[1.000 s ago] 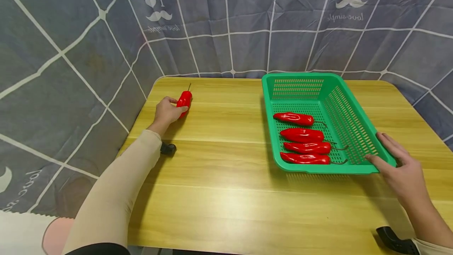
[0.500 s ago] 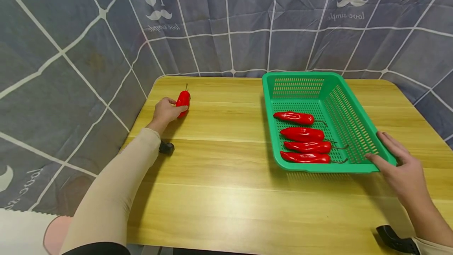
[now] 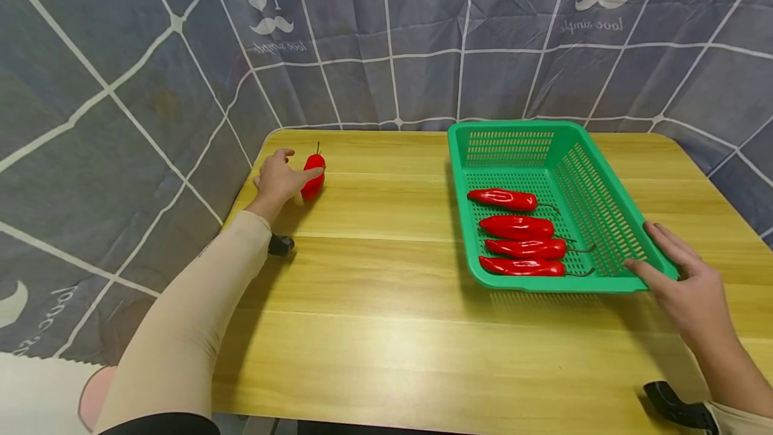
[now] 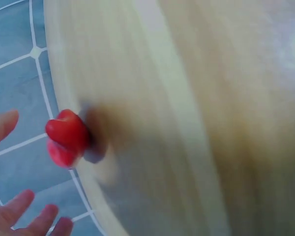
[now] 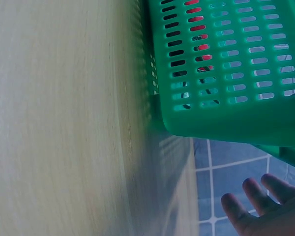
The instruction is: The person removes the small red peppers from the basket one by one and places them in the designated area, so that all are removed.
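On the far left of the table lies a red chili pepper [image 3: 313, 188], its thin stem toward the back edge. My left hand [image 3: 279, 178] is beside it with fingers spread, the thumb overlapping the pepper in the head view. In the left wrist view a gap shows between the fingers [image 4: 27, 201] and the pepper [image 4: 68, 132]. On the right, my right hand [image 3: 688, 280] holds the near right corner of a green plastic basket [image 3: 616, 285], thumb over the rim and fingers along the outside. Several red chili peppers [image 3: 524, 248] lie in the basket, side by side with stems to the right.
The wooden table [image 3: 374, 274] stretches between the pepper and the basket. A grey checked curtain [image 3: 423, 32] hangs along the back and left edges. Black wrist mounts [image 3: 673, 408] stick out near both wrists.
My left hand has let go of the pepper; its fingers have opened and drawn back to the left. Just before, the pepper shifted slightly left. The right hand stays at the basket corner.
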Demonstrator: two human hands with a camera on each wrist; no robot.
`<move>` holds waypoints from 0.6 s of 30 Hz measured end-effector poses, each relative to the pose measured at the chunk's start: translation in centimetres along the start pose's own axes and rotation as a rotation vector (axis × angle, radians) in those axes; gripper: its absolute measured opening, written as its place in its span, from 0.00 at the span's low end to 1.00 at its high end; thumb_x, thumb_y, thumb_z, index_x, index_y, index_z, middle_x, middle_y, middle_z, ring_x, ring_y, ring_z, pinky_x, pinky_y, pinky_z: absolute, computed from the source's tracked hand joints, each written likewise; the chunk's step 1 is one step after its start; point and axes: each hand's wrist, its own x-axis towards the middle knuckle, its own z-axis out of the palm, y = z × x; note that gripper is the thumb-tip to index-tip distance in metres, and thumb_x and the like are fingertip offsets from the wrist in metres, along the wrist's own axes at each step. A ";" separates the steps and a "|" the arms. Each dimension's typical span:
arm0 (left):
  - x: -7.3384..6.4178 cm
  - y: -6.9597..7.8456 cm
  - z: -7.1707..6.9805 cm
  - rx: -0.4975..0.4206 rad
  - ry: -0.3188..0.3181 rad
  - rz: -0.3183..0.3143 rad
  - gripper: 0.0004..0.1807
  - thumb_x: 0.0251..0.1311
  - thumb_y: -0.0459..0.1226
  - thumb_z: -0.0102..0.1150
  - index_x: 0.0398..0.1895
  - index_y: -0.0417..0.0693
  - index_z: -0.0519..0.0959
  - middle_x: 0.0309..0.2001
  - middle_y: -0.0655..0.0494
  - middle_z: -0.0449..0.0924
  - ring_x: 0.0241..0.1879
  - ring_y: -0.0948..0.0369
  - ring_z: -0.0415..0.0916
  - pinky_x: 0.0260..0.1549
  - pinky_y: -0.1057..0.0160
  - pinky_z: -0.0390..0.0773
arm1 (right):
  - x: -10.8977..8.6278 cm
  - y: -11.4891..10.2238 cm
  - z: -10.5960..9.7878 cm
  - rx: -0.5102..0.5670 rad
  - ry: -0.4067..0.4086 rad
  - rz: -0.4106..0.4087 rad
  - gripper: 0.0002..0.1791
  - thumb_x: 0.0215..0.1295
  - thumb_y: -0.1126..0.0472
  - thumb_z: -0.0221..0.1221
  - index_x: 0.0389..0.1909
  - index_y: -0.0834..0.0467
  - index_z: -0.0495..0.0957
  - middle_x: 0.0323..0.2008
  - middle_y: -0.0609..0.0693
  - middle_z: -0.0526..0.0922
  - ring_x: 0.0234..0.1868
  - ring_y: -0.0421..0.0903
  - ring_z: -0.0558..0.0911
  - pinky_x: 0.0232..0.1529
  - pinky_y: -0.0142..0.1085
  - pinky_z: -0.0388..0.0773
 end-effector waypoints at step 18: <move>-0.1 5.7 -0.7 -0.007 0.049 0.261 0.54 0.45 0.64 0.64 0.74 0.71 0.46 0.76 0.61 0.26 0.76 0.56 0.23 0.71 0.43 0.32 | -0.1 0.1 0.0 0.006 0.004 -0.019 0.36 0.63 0.51 0.60 0.70 0.35 0.55 0.69 0.23 0.52 0.69 0.26 0.50 0.43 0.06 0.56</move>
